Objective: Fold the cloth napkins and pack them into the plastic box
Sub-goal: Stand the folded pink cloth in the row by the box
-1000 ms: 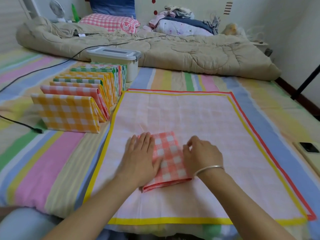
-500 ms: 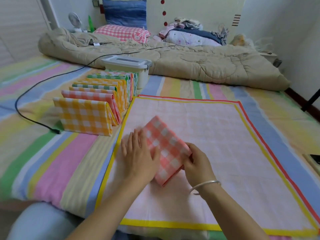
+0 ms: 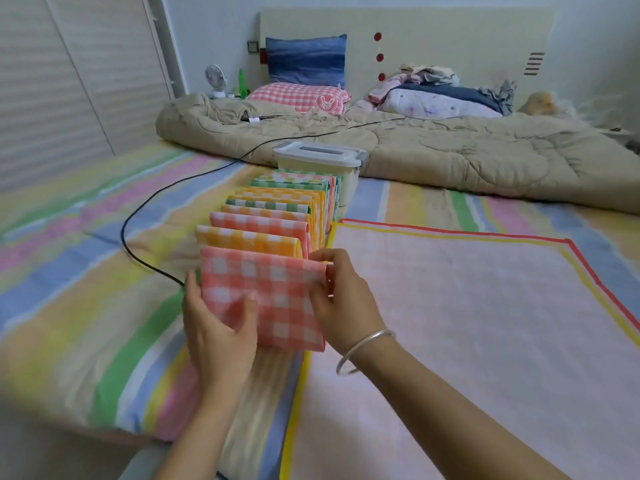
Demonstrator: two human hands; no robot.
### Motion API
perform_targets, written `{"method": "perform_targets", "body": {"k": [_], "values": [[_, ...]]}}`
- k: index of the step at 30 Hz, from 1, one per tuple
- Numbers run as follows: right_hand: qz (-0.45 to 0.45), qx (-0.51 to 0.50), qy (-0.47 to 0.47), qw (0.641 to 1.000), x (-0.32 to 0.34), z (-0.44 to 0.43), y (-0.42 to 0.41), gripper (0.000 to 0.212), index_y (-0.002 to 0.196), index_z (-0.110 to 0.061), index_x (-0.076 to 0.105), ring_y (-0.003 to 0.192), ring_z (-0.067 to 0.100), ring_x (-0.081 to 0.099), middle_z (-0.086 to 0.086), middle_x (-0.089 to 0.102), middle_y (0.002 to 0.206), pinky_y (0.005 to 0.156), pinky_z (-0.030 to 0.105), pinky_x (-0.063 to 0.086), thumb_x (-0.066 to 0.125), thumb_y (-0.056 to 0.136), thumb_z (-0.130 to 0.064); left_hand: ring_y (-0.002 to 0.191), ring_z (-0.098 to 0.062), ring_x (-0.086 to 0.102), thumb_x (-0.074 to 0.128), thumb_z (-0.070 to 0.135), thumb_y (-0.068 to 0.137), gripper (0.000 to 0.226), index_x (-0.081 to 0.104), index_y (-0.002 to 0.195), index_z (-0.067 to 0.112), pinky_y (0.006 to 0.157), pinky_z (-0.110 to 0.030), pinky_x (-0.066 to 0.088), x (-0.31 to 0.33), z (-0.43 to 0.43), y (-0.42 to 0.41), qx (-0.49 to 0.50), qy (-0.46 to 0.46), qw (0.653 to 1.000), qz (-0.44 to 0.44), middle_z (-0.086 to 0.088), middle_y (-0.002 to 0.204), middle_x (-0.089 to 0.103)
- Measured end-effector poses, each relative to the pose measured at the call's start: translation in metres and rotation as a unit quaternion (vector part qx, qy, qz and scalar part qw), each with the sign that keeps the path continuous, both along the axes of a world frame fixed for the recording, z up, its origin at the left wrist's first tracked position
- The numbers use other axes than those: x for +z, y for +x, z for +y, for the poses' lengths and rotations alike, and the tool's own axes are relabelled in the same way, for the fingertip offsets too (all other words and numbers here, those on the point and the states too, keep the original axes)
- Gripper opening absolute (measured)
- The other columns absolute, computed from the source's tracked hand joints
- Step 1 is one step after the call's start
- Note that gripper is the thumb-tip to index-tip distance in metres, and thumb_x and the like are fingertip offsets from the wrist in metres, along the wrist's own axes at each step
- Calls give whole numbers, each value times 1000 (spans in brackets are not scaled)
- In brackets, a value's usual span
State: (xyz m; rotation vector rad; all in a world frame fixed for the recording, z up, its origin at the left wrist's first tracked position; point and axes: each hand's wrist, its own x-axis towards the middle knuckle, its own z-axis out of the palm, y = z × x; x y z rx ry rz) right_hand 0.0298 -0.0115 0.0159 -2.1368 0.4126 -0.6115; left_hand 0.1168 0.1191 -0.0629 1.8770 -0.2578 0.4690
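We judge the folding well advanced and the packing not begun: a row of folded checked cloth napkins [image 3: 273, 220] stands on edge on the striped bed sheet [image 3: 86, 271], running toward 12 o'clock up to the white lidded plastic box [image 3: 318, 157], whose lid is on, and we cannot tell whether anything lies inside. The folded pink-and-white checked cloth napkin [image 3: 266, 299] is held upright at the near end of that row, just in front of a yellow one, apparently about to join it. The left hand [image 3: 214, 327] grips its left edge, thumb on the front face, and the right hand [image 3: 341, 299] pinches its right edge, so each grip is closed on the napkin. At 3 o'clock of the row we see no unfolded napkin on the pink mat with yellow and red border [image 3: 467, 323]. A second ago this napkin lay flat on the mat under both hands; half a second ago it was lifted and tilted over the mat; now it has gone toward 9 o'clock, off the mat, and is upright
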Motion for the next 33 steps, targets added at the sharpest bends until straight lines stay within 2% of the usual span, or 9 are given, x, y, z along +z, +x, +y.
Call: {"method": "perform_targets", "body": {"k": [2, 4, 7, 10, 13, 17, 20, 27, 33], "values": [[-28, -71, 86, 993, -6, 9, 24, 26, 113, -22, 51, 87, 15, 63, -12, 61, 94, 83, 42, 54, 63, 90, -17, 136, -33, 44, 65, 41, 80, 90, 23, 155, 12, 111, -52, 39, -2, 7, 20, 17, -11, 1000, -1, -16, 150, 41], [-36, -129, 141, 981, -15, 14, 41, 26, 110, -23, 54, 92, 9, 61, -11, 59, 103, 87, 37, 53, 68, 87, -21, 131, -34, 48, 71, 29, 84, 87, 25, 154, 10, 108, -47, 41, -3, 9, 37, 28, -14, 1000, -3, -17, 145, 44], [-15, -172, 36, 984, -31, 17, 56, 44, 132, -24, 51, 123, 15, 49, -3, 48, 134, 99, 28, 43, 63, 89, -20, 128, -35, 49, 75, 12, 86, 82, 27, 153, 5, 103, -41, 40, -5, 2, 58, 42, -11, 999, 2, -20, 140, 46], [0, -117, -10, 993, -42, 17, 71, 74, 154, -21, 21, 144, 20, 23, 3, 25, 157, 115, 27, 22, 55, 89, -10, 127, -36, 47, 75, 14, 86, 81, 30, 152, 4, 100, -41, 40, -4, -9, 77, 54, -8, 999, 0, -21, 135, 48], [23, -71, 4, 997, -50, 11, 90, 90, 155, -16, -3, 146, 24, 21, 8, 19, 160, 118, 37, 24, 51, 84, -4, 130, -34, 40, 74, 14, 86, 77, 33, 150, 2, 104, -40, 35, -2, -25, 95, 53, 6, 999, -4, -22, 139, 45], [86, -71, 4, 994, -46, -15, 115, 98, 152, -14, -18, 145, 26, 24, 8, 19, 160, 115, 40, 29, 48, 81, -2, 129, -34, 42, 74, 12, 85, 67, 43, 143, -2, 104, -35, 34, -3, -46, 120, 15, 23, 1000, -3, -21, 135, 45], [136, -71, -21, 988, -41, -31, 125, 95, 152, -17, -20, 144, 27, 26, 7, 20, 160, 115, 41, 30, 47, 86, -4, 126, -31, 44, 73, 13, 87, 64, 43, 142, 0, 100, -30, 35, 0, -52, 133, -12, 42, 999, 4, -18, 135, 45], [148, -66, -4, 987, -38, -16, 114, 94, 152, -26, -19, 139, 32, 31, 2, 14, 161, 108, 46, 38, 47, 87, -7, 134, -31, 39, 71, 23, 89, 65, 44, 145, 6, 106, -40, 36, -4, -31, 125, 0, 72, 997, 20, -13, 142, 45], [125, -67, 1, 990, -43, 5, 93, 96, 154, -24, -14, 146, 27, 19, 1, 5, 162, 111, 43, 34, 53, 86, -12, 134, -29, 40, 72, 26, 89, 65, 45, 144, 5, 107, -38, 35, -4, -6, 106, 14, 86, 996, 12, -13, 144, 45]]}}
